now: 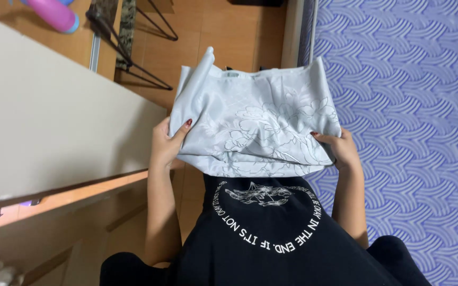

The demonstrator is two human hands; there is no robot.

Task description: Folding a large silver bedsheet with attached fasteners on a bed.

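Note:
I hold a pale grey-blue garment (255,119) with a fine line drawing of flowers, folded into a rough rectangle, up in front of my chest. My left hand (166,143) grips its left edge, thumb on top. My right hand (340,148) grips its right lower corner, fingers partly tucked beneath the cloth. Below the garment shows my black shirt (271,238) with a white ring of print.
A bed with a blue-and-white wave-patterned cover (414,116) fills the right side. A white tabletop (49,116) with a wooden edge is at the left. Behind it are black metal legs (133,58) on the wooden floor and a pink bottle (56,13).

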